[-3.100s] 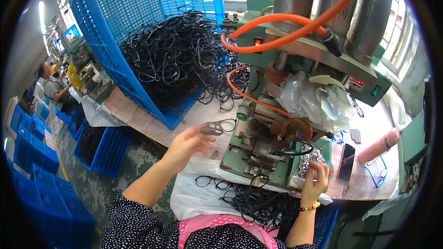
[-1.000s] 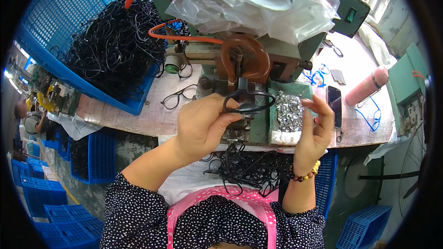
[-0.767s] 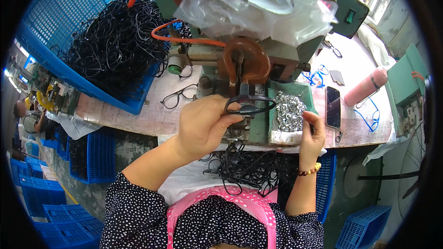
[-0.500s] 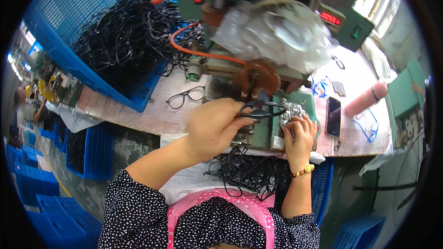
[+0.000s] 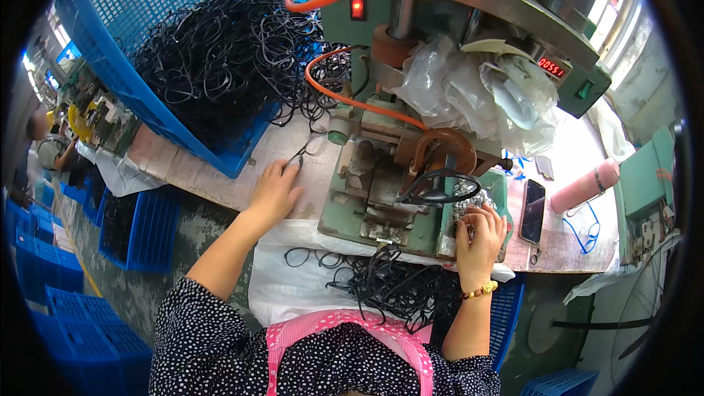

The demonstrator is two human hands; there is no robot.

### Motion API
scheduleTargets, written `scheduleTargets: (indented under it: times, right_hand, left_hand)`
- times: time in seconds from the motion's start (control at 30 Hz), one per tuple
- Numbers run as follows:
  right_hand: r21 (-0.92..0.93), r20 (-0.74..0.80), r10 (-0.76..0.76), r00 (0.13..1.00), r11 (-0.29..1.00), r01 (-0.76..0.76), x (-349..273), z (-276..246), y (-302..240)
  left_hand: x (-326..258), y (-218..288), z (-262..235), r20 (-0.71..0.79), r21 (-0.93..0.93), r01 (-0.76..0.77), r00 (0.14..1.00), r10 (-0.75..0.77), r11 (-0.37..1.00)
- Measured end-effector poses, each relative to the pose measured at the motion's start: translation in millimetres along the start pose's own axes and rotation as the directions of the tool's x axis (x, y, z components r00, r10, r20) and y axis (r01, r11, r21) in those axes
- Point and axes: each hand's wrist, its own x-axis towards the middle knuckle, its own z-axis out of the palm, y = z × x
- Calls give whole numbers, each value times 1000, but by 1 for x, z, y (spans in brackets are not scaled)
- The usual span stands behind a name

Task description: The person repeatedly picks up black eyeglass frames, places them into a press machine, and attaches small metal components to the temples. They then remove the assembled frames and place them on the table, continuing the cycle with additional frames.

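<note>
Two hands engaged | our left hand point(image 5: 275, 189) lies open on a black eyeglass frame point(image 5: 302, 155) on the bench | right hand point(image 5: 480, 229) pinches small metal parts point(image 5: 469, 194) | risk: frame point(image 5: 438, 185) seated on green press point(image 5: 381, 198) may shift unattended, fingers near die.

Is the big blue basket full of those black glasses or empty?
Full. The blue basket is tipped toward the bench, and black glasses frames are heaped inside and spilling past its lower rim onto the wooden bench.
</note>
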Motion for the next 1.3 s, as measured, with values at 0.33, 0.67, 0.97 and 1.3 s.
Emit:
scheduleTargets:
  times: [0.33,0.67,0.97,1.3]
  right_hand:
    - [695,25,372,928,660,-284,-6,6,-1]
    - [919,268,374,888,177,-352,-10,-22,-27]
    - [945,311,287,906,6,-327,-6,-26,-48]
    - [972,164,227,960,127,-197,6,-27,-65]
  left_hand:
    - [-15,7,-10,195,-334,135,978,-72,933]
    - [19,-35,20,127,-96,9,992,3,995]
    - [-15,-24,0,266,-665,389,921,-284,637]
    - [0,82,-98,-65,-973,10,947,-314,231]
